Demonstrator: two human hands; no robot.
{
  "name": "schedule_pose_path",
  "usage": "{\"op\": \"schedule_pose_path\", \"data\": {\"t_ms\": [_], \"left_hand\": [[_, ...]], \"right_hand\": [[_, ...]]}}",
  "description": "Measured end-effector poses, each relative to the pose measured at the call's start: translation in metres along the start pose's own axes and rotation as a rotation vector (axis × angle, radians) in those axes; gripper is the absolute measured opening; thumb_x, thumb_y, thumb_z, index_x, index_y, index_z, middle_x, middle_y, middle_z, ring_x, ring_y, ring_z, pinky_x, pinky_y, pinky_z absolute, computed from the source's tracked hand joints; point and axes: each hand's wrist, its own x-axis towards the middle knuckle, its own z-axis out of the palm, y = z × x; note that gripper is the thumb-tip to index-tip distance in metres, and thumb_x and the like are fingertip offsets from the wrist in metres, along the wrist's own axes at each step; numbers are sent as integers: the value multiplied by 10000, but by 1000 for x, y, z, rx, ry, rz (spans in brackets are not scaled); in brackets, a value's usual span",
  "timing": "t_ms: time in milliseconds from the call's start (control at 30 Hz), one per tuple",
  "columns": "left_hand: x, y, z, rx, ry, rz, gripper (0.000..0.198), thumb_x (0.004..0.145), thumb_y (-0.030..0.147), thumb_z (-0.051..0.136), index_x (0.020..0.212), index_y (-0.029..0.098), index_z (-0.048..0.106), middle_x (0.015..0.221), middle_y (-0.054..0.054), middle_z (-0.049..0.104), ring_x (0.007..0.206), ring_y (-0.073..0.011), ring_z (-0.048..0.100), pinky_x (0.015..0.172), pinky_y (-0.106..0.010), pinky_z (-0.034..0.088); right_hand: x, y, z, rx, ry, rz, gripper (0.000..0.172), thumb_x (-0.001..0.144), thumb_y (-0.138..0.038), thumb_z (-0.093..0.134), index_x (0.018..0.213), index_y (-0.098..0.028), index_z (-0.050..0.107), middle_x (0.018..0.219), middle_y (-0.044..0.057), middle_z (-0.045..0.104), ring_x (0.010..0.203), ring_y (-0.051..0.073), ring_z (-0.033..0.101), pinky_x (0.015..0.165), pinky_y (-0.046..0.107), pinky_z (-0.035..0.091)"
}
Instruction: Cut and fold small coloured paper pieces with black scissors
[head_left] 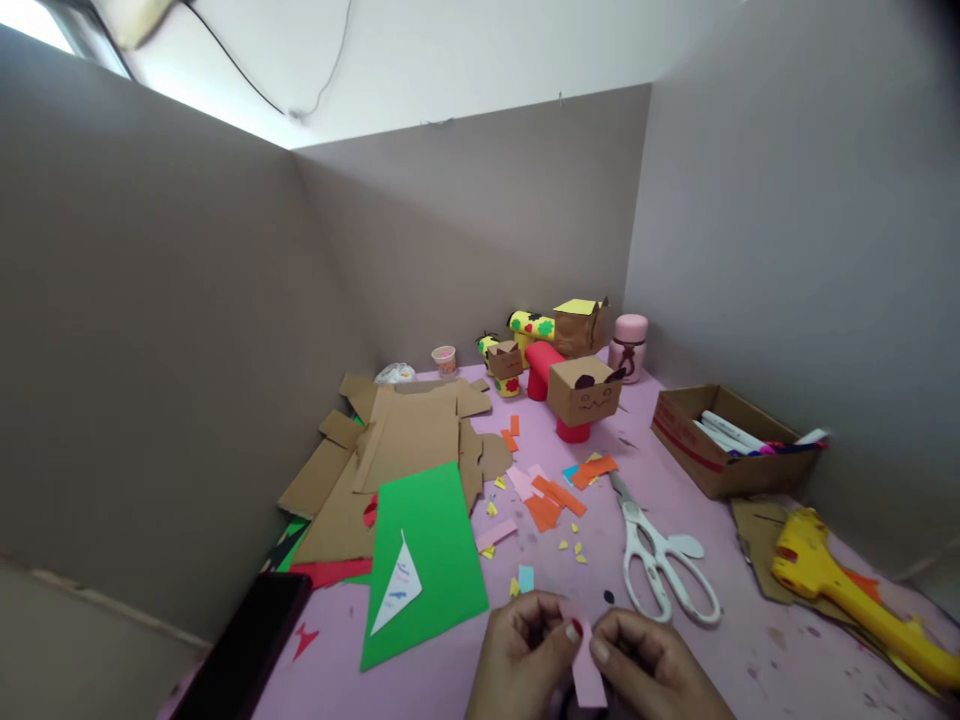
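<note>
A narrow pink paper strip (588, 675) is held upright between my two hands near the bottom of the view. My left hand (521, 655) pinches its upper part, with the thumb over the paper. On the strip's right edge, my right hand (649, 665) closes thumb and fingers. White-handled scissors (660, 555) lie just beyond my right hand, blades pointing away. Orange paper pieces (546, 505), pink scraps (499, 533) and small yellow bits are scattered in front of my hands. A light blue paper piece (526, 578) lies close to my left hand.
Green paper (442, 600) and cardboard sheets (412, 430) cover the left side, beside a dark phone (244, 650). At right are a yellow glue gun (832, 570) and a cardboard box (697, 460) of markers. Cardboard-headed animal figures (581, 395) and a pink bottle (628, 350) stand behind.
</note>
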Motion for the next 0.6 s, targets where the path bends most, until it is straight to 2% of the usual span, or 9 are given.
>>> {"op": "schedule_pose_path", "data": {"t_ms": [133,200,333,433,500,533,567,600], "left_hand": [[-4,3,1,-48,-4,-64,431,495,489,826,586,129,606,511,17,541,487,-91,439,504,-222,306],[-7,6,1,-57,1,-64,431,503,485,824,567,139,575,506,24,532,487,-87,429,507,-222,301],[-12,7,1,-50,-8,-26,408,573,482,792,593,155,548,534,26,541,520,-101,461,532,-220,333],[-13,3,-2,-66,-51,19,377,641,457,761,616,158,533,566,20,548,542,-104,485,547,-216,356],[-14,4,-7,-49,-118,91,333,640,413,777,776,162,604,662,6,582,592,-113,522,573,-216,384],[-15,7,-10,-1,-171,142,380,627,373,795,910,185,626,744,-9,607,645,-128,554,605,-225,409],[-15,11,-13,59,-234,201,552,589,329,826,1085,240,601,854,-23,625,720,-152,584,642,-240,435],[-16,17,-15,179,-298,287,631,572,281,840,1152,275,592,922,-36,635,775,-170,600,681,-252,451]], "right_hand": [[0,9,1,70,74,37,486,706,-645,602,579,-189,490,502,-66,396,473,110,362,450,212,307],[-2,14,1,103,65,63,472,694,-623,639,606,-175,519,516,-67,411,470,98,357,455,206,303],[-6,16,3,148,12,122,460,702,-596,662,646,-149,569,524,-35,526,444,86,434,440,191,319],[-7,12,2,269,-11,189,430,722,-557,677,638,-154,552,496,-36,572,379,46,407,397,155,282],[-7,10,0,404,-29,236,397,703,-504,725,629,-159,543,447,-55,565,342,25,379,374,132,241],[-7,9,0,474,-44,267,388,689,-482,745,621,-162,537,419,-64,554,326,20,374,365,126,229],[-7,8,-1,537,-55,299,381,670,-464,763,620,-166,531,399,-70,546,313,18,378,359,122,228],[-8,8,-2,584,-67,326,381,648,-452,778,617,-171,524,385,-74,540,307,21,392,356,119,235]]}}
